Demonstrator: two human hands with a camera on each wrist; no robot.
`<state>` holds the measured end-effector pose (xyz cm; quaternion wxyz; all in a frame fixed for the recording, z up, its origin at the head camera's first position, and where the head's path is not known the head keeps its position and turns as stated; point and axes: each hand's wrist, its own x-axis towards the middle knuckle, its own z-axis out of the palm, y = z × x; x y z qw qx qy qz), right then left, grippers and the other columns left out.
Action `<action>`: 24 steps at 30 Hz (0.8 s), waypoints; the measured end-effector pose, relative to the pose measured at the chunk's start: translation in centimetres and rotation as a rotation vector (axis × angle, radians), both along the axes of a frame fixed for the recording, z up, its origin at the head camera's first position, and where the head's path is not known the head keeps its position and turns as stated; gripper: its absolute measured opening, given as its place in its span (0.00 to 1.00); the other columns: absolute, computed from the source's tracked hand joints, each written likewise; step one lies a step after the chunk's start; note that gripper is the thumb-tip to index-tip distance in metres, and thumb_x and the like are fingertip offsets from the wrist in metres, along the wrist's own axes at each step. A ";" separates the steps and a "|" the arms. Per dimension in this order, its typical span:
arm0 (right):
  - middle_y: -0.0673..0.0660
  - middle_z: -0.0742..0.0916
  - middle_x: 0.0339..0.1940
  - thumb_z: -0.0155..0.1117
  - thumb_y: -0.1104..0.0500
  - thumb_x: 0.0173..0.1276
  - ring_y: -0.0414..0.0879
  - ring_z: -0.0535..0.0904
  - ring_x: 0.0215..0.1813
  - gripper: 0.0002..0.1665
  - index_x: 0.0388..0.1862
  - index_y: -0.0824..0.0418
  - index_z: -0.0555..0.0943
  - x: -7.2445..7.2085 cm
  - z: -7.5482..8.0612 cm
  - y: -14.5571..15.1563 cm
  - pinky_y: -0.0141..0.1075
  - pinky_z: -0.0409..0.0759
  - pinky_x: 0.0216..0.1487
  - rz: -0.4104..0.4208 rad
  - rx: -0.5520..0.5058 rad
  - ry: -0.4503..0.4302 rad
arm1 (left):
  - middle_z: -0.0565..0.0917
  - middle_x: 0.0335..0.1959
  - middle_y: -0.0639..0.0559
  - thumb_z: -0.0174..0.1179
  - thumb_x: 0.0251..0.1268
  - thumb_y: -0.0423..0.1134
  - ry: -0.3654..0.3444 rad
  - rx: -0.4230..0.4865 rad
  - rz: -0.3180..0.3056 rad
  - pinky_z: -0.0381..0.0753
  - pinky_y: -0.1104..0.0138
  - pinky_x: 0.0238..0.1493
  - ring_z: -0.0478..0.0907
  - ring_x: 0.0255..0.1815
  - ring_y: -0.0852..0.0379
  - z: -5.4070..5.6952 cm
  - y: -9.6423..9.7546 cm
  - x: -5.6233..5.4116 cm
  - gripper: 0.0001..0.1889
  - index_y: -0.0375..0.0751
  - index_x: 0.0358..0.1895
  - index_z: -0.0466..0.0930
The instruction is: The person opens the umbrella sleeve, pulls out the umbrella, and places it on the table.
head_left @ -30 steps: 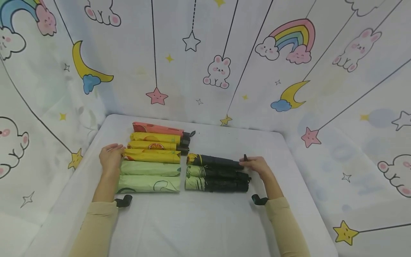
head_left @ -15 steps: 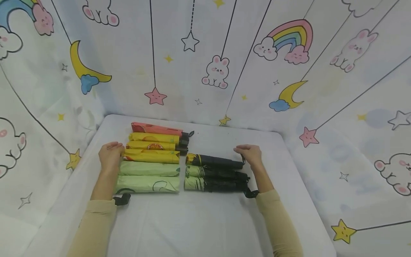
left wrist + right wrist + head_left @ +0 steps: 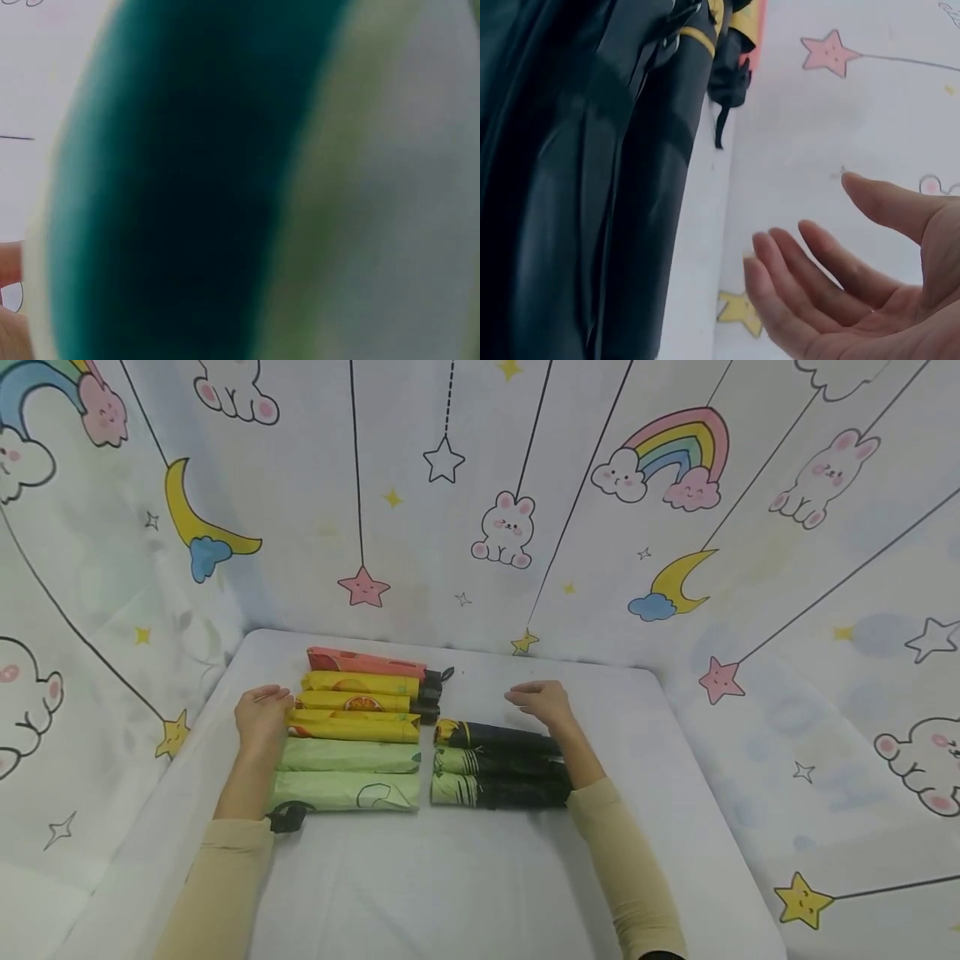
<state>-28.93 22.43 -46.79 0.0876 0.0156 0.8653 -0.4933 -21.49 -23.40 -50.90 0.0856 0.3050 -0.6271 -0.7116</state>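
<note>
Folded umbrellas lie side by side on a white table. The left column holds a red umbrella [image 3: 367,660], several yellow ones [image 3: 352,727] and two light green ones [image 3: 337,789]. In the right column are a black umbrella with a yellow end [image 3: 502,737] and two black ones with green striped ends [image 3: 517,792]. My left hand [image 3: 260,720], fingers loosely bent, is at the left ends of the yellow umbrellas; a blurred green umbrella [image 3: 180,180] fills the left wrist view. My right hand [image 3: 546,703], relaxed and holding nothing, hovers behind the black umbrellas.
Cloth walls [image 3: 420,543] printed with rabbits, stars and moons stand around the table [image 3: 450,885]. Black handles with a strap [image 3: 448,674] jut from the red and yellow umbrellas. Another black strap [image 3: 288,817] lies beside my left wrist.
My right hand has let go of the handle end of the yellow-ended black umbrella and moved left and away over the table. The left hand stays almost in place.
</note>
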 end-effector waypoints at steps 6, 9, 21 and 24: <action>0.66 0.88 0.57 0.72 0.54 0.73 0.58 0.87 0.59 0.23 0.58 0.70 0.84 -1.3 -0.6 -2.3 0.47 0.88 0.56 0.061 -0.051 -0.060 | 0.79 0.58 0.50 0.59 0.75 0.32 -0.023 -0.007 -0.019 0.78 0.64 0.67 0.78 0.56 0.58 0.2 0.0 -0.4 0.24 0.37 0.70 0.67; 0.66 0.89 0.54 0.73 0.55 0.72 0.59 0.87 0.58 0.23 0.57 0.70 0.85 -2.1 -1.1 -3.3 0.47 0.89 0.54 0.083 -0.077 -0.100 | 0.78 0.63 0.47 0.59 0.75 0.32 -0.027 -0.012 -0.027 0.78 0.63 0.66 0.77 0.57 0.57 0.3 -0.1 -0.5 0.26 0.36 0.73 0.65; 0.65 0.91 0.48 0.75 0.55 0.70 0.60 0.88 0.56 0.21 0.53 0.70 0.87 -2.9 -2.0 -7.2 0.50 0.86 0.59 0.190 -0.054 -0.176 | 0.78 0.62 0.46 0.59 0.74 0.31 -0.056 -0.028 -0.029 0.80 0.68 0.61 0.76 0.51 0.61 -0.1 -0.1 -1.3 0.28 0.35 0.75 0.64; 0.65 0.91 0.50 0.75 0.54 0.70 0.60 0.88 0.56 0.21 0.53 0.69 0.87 -3.0 -2.4 -8.2 0.51 0.85 0.60 0.215 -0.043 -0.221 | 0.78 0.63 0.46 0.59 0.72 0.29 -0.054 -0.031 -0.027 0.79 0.67 0.62 0.77 0.57 0.56 -0.2 0.1 -1.4 0.29 0.35 0.75 0.64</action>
